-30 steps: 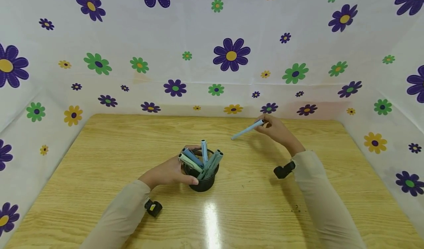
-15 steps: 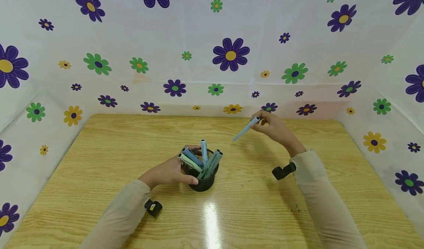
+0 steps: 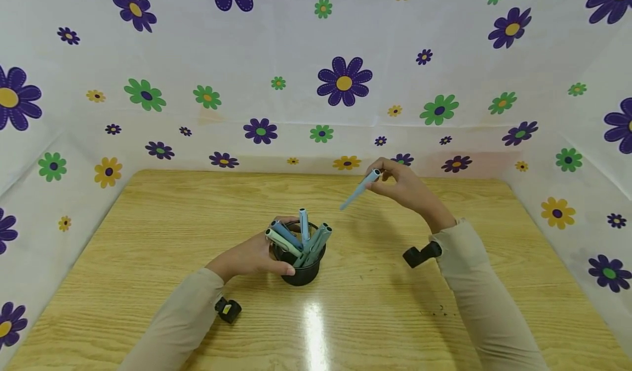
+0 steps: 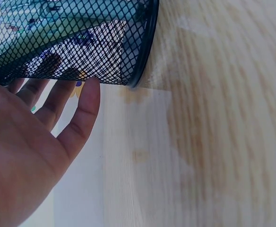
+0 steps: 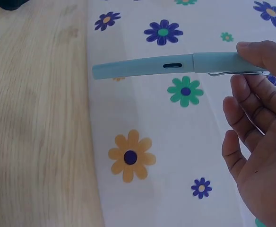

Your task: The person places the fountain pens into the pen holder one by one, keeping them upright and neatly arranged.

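Note:
A light blue pen [image 5: 147, 67] with a metal clip is pinched at its cap end between the thumb and fingers of my right hand [image 3: 401, 186]. It is held above the table, tilted, its far end pointing down toward the left. My left hand [image 3: 254, 257] grips a black mesh pen cup [image 3: 302, 275] from its left side, thumb at the front and fingers behind. Several pens stand in the cup: a light blue pen [image 3: 304, 223], a darker blue pen [image 3: 287, 234], a pale green pen [image 3: 283, 240] and teal-green ones. In the left wrist view, the fingers touch the mesh wall [image 4: 95, 47].
The wooden table [image 3: 197, 206] has a back edge against a white flower-print cloth [image 3: 296, 47], which also rises at both sides. Small dark specks [image 3: 441, 308] lie near the right forearm. A black wrist camera [image 3: 422, 254] sits on each wrist.
My right hand has moved left and slightly up with the light blue pen, which tilts more steeply now. The left hand and the cup have stayed in place.

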### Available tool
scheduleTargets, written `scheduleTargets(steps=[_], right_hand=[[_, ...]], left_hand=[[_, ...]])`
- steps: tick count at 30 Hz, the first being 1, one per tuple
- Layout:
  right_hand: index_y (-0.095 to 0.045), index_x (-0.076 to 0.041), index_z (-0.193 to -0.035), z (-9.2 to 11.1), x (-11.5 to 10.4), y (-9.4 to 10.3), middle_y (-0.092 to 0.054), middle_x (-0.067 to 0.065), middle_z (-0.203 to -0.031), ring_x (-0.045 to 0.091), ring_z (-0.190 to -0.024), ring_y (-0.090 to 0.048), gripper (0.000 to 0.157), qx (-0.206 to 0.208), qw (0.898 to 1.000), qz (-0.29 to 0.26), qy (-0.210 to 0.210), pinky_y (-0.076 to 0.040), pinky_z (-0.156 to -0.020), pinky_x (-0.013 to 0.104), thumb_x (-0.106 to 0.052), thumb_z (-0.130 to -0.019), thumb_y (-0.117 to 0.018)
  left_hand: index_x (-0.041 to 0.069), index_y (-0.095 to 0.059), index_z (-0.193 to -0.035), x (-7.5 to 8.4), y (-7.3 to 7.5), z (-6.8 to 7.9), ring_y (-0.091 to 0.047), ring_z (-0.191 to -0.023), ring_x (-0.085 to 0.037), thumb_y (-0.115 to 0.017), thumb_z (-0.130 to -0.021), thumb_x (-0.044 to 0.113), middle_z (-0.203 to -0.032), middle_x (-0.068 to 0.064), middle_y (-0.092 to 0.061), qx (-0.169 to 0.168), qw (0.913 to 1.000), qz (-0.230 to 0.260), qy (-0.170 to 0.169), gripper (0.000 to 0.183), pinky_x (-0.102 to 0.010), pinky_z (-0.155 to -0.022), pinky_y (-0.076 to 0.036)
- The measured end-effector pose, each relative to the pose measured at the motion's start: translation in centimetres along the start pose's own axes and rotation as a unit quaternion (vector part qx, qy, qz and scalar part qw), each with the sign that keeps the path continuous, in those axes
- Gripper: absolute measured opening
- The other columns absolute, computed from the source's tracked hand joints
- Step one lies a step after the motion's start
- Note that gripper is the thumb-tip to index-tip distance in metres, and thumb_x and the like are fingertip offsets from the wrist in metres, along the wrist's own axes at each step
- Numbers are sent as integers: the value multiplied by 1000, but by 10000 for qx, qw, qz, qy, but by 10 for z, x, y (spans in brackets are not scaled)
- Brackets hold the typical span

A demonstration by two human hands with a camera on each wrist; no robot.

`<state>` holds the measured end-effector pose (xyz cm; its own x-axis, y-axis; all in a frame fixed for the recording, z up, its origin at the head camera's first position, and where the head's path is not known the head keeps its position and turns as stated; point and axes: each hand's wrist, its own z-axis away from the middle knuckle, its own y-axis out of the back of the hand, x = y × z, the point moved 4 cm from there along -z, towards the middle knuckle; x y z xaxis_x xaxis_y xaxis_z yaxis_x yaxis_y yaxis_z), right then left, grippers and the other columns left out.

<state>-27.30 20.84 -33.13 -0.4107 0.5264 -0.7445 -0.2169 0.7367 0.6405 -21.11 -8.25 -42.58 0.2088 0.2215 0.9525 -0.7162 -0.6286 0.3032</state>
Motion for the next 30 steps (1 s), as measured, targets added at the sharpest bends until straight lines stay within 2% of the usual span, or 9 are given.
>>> scheduleTargets(steps=[6, 12, 18, 23, 26, 30], right_hand=[[-60, -5, -100, -2, -19, -3, -58, 6, -104, 20, -98, -46, 10, -200, 9993, -34, 330, -36, -89, 38, -8, -91, -62], [-60, -4, -101, -8, -38, -6, -59, 8, -102, 21, -96, -48, 13, -215, 9979, 75, 611, -38, -88, 39, -6, -89, -65], [-61, -4, -103, -11, -57, -12, -60, 7, -103, 23, -94, -47, 15, -329, 9951, 3, 937, -37, -86, 34, -7, -89, -66], [-60, -2, -102, -13, -71, -17, -60, 8, -104, 18, -94, -47, 16, -472, 9916, -116, 1195, -36, -84, 32, -3, -87, -67], [-60, -2, -101, -13, -78, -20, -60, 10, -104, 17, -95, -46, 17, -548, 9890, -117, 1372, -37, -84, 32, -3, -86, -68], [-60, -5, -101, -13, -86, -22, -59, 6, -99, 16, -92, -46, 17, -625, 9858, -136, 1551, -37, -83, 30, -3, -86, -68]], left_hand=[[21, -17, -151, 1, -1, 0, -43, -134, -31, -78, -80, 27, -152, -13, -33, -8, 10000, 42, -2, 94, -50, -108, -36], [24, -18, -151, -2, -1, 0, -43, -134, -29, -79, -80, 25, -152, -10, -33, -3, 9998, 201, 0, 94, -48, -106, -39], [23, -18, -151, -3, -1, 0, -42, -135, -29, -79, -80, 23, -152, -10, -32, -8, 9996, 265, -60, 94, -49, -107, -39], [23, -18, -151, -2, -1, 0, -41, -136, -30, -79, -80, 23, -153, -10, -32, 8, 9998, 203, -92, 93, -50, -108, -37], [24, -19, -151, -1, -1, 1, -42, -134, -29, -79, -80, 23, -152, -10, -33, 28, 9998, 203, -43, 93, -50, -107, -38], [25, -19, -150, -2, -1, 0, -44, -133, -29, -79, -80, 21, -151, -9, -35, 32, 9996, 287, 38, 93, -51, -107, -38]])
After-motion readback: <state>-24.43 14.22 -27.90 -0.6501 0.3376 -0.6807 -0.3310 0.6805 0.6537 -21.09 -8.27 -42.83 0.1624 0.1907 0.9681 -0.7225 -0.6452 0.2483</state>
